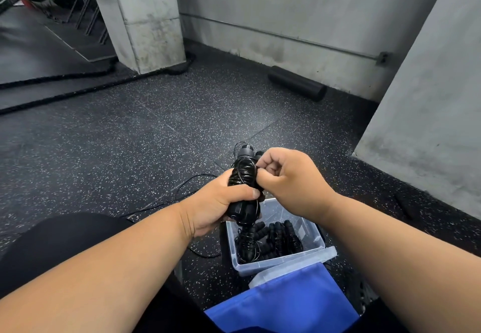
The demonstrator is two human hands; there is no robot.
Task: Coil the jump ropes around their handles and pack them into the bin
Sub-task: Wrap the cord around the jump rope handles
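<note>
Rope nearly wound, handles still in my grip above the bin.

With my left hand point(221, 202) I clamp fingers and thumb round the paired handles point(243, 176), while my right hand point(289, 176) pinches the thin cord point(197, 176) tight against the coil. The clear bin point(286, 262), holding other bundled ropes, sits on the floor just below, near me. Some slack trails left across the floor; if it snags or my pinch loosens, I judge the springy wraps could slip off and unwind before packing.
</note>
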